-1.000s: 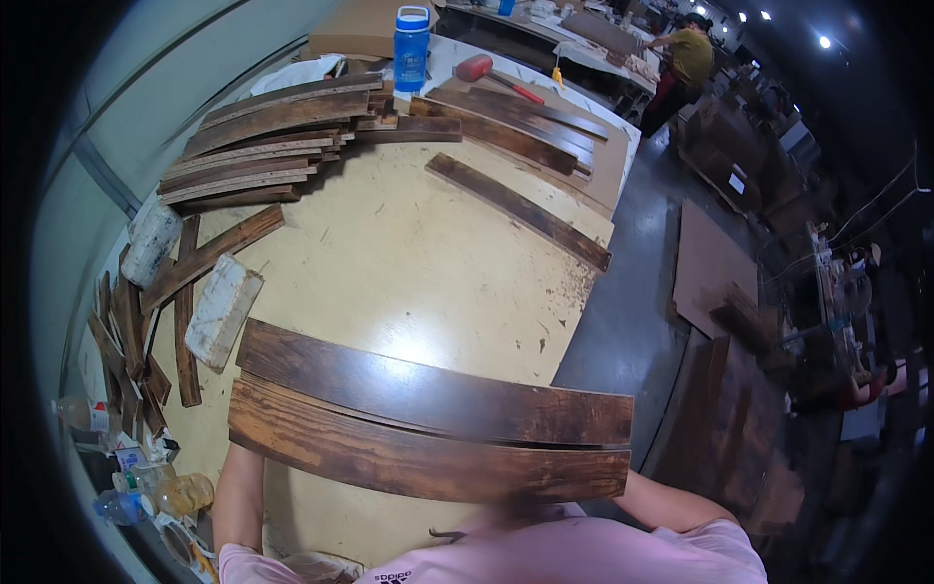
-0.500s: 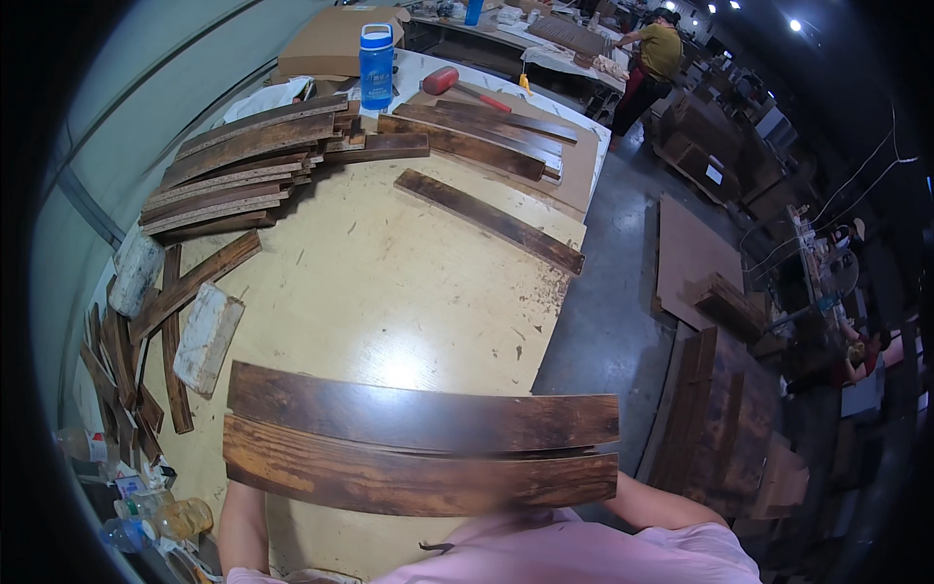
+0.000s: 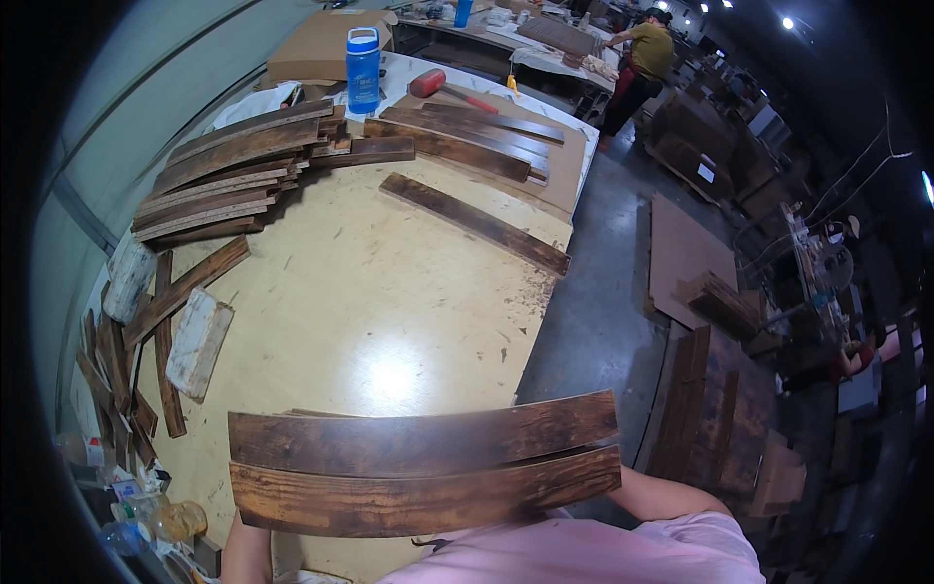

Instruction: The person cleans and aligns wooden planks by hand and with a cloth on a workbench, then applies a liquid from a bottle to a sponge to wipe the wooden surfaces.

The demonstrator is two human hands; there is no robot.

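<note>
Two long dark-brown wood planks, the upper plank (image 3: 423, 433) and the lower plank (image 3: 423, 492), are held up side by side close to my body. A narrow gap runs between them, widest toward the right. My left forearm (image 3: 248, 550) reaches behind their left end, and my right forearm (image 3: 666, 494) goes behind their right end. Both hands are hidden by the wood, so the fingers do not show. A thin edge of something peeks out beyond the upper plank's far edge; I cannot tell what it is. Another single plank (image 3: 477, 224) lies slanted on the pale worktable (image 3: 321, 311).
Stacked planks (image 3: 233, 151) sit at the far left, with more planks (image 3: 457, 151) on cardboard. Nearby are a blue bottle (image 3: 363, 73) and a red-headed mallet (image 3: 428, 84). White worn blocks (image 3: 199, 343), loose strips and plastic bottles (image 3: 175, 521) line the left. A person (image 3: 647, 58) works far off.
The left end of the two held planks has come down, and they now slant up toward the right. The whole view has shifted slightly.
</note>
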